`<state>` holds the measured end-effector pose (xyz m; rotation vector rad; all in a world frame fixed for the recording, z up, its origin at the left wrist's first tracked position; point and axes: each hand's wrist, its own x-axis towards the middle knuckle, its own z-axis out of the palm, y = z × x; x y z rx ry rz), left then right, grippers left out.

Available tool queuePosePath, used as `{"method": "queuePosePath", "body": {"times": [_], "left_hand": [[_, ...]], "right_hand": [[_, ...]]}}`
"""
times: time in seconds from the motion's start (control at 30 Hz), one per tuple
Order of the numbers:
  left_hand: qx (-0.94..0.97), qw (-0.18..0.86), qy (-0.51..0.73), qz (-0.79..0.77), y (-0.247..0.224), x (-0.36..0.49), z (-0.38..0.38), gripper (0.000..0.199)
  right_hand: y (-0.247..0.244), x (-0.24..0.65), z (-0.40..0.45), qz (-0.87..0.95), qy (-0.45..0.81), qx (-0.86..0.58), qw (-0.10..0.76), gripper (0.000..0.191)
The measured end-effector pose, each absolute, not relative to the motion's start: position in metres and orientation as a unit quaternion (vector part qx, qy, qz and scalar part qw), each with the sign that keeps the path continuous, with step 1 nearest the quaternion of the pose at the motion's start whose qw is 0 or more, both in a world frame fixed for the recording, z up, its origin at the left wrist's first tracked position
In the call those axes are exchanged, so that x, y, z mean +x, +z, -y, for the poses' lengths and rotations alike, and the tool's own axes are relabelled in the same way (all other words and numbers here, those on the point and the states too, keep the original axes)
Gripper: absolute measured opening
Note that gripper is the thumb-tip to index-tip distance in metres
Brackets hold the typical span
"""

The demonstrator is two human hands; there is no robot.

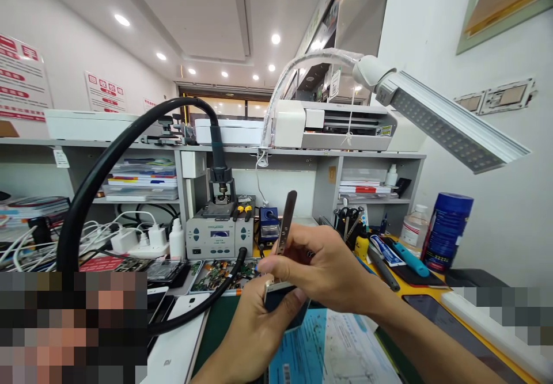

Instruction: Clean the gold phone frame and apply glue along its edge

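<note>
My left hand [248,332] is wrapped around a phone [276,299], its thumb lying over the dark face. Just above it, my right hand [326,266] grips a pair of metal tweezers [287,223], whose perforated upper end sticks up past the fingers. The tips of the tweezers are hidden behind my right hand, close to the top edge of the phone. Both hands are over a blue and white printed sheet [328,343] on the green mat [222,322].
A thick black hose [142,122] arches on the left from the hot air station [219,239]. A tray of circuit boards [216,274] and a white phone [177,343] lie left. Tools, a blue canister [447,231] and another phone [458,329] stand right. A lamp [449,119] hangs overhead.
</note>
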<state>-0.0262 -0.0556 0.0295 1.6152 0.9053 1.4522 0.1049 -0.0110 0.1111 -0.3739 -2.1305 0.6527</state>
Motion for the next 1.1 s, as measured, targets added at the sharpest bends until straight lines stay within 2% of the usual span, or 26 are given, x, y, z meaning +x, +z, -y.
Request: {"method": "queuePosePath", "body": {"times": [0.1,0.3,0.6,0.87,0.97,1.1], "left_hand": [[0.639,0.379,0.578,-0.339,0.032,-0.028,0.054,0.029],[0.624,0.398,0.58,-0.341,0.033,-0.033,0.048,0.033],[0.585,0.467,0.572,-0.335,0.034,-0.029,0.046,0.037],[0.563,0.528,0.544,-0.328,0.03,-0.023,0.047,0.039],[0.543,0.541,0.547,-0.337,0.03,-0.023,0.046,0.039],[0.538,0.544,0.545,-0.342,0.029,-0.022,0.046,0.04]], "right_hand": [[0.118,0.109,0.012,0.865,0.244,-0.15,0.413,0.031],[0.126,0.112,0.011,0.879,0.266,-0.162,0.36,0.024],[0.128,0.112,0.007,0.874,0.275,-0.18,0.359,0.023],[0.136,0.128,-0.001,0.887,0.324,-0.208,0.257,0.019],[0.137,0.129,-0.002,0.886,0.318,-0.197,0.274,0.017],[0.133,0.123,-0.001,0.864,0.31,-0.191,0.346,0.021]]}}
